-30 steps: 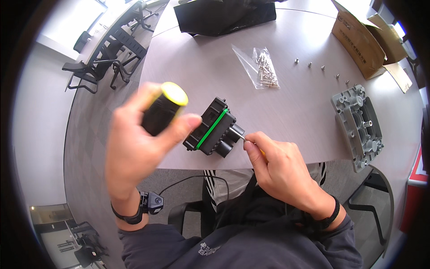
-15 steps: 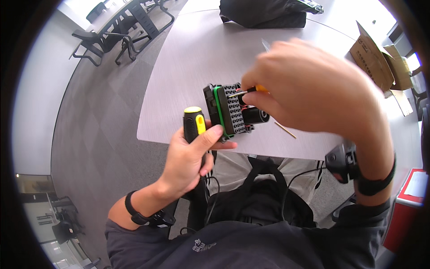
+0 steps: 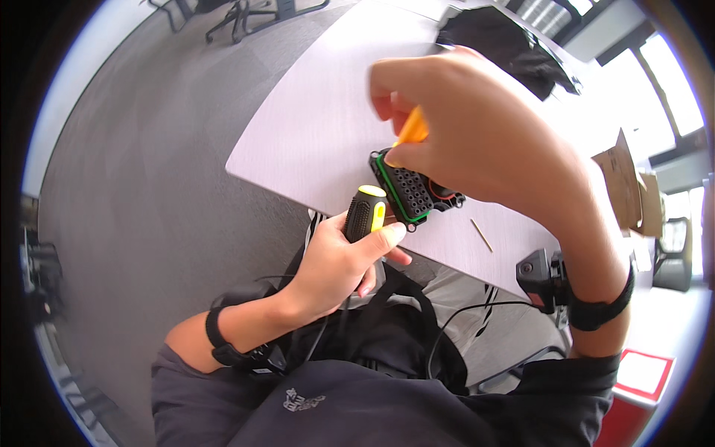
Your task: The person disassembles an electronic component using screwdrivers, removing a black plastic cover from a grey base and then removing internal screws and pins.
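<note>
A black device (image 3: 414, 195) with a grid of round holes and a green seal along its side is tilted above the table's near edge. My left hand (image 3: 331, 261) is closed, its thumb and fingers on the device's lower corner. That same hand also grips a black-and-yellow screwdriver handle (image 3: 360, 216), yellow cap upward; its shaft is hidden. Over the far end of the device, my right hand (image 3: 484, 153) is closed round an orange-handled screwdriver (image 3: 414, 130). Its tip is hidden by the fingers, so contact with the grid cannot be seen. The right hand is slightly blurred.
On the pale table (image 3: 305, 141) a thin stick (image 3: 482, 235) lies right of the device. A black bag (image 3: 514, 48) sits at the far side, an opened cardboard box (image 3: 625, 186) at the right. Cables run from the wrist-worn cameras across my lap. A red-and-white box (image 3: 640, 380) stands lower right.
My view has turned to the right. The device's grid now faces more upward. My right hand has tipped the orange screwdriver more upright, and its metal shaft no longer shows.
</note>
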Demonstrator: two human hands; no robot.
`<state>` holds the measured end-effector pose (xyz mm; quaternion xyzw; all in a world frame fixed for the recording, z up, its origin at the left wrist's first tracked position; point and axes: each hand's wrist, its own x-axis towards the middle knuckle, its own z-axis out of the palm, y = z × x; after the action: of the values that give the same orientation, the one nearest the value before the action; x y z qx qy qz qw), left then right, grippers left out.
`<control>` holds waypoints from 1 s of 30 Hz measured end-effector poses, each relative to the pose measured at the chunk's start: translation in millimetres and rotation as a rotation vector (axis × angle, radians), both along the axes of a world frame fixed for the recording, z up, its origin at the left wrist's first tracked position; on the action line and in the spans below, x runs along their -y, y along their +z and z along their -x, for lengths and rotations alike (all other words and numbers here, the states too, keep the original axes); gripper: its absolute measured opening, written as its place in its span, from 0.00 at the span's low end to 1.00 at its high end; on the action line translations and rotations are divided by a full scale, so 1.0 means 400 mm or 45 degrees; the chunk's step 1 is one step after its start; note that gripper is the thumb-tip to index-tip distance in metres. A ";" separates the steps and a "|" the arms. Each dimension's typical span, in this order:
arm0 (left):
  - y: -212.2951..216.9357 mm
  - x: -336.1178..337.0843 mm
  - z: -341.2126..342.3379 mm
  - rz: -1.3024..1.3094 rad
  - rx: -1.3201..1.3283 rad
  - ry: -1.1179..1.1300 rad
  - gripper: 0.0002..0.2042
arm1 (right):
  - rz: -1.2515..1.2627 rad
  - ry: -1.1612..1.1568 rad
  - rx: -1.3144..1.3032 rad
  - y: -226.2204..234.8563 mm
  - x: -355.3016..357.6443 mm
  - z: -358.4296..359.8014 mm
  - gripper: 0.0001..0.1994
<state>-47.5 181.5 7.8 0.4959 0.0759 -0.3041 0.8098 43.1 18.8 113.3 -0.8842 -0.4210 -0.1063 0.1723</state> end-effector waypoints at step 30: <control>0.042 -0.089 0.006 0.728 1.396 0.672 0.29 | -0.412 0.811 -0.197 -0.066 -0.017 -0.032 0.19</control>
<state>-49.8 217.2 24.8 0.3096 -0.3111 0.1918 0.8778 56.0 25.7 87.1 -0.6753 -0.6389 -0.0453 0.3657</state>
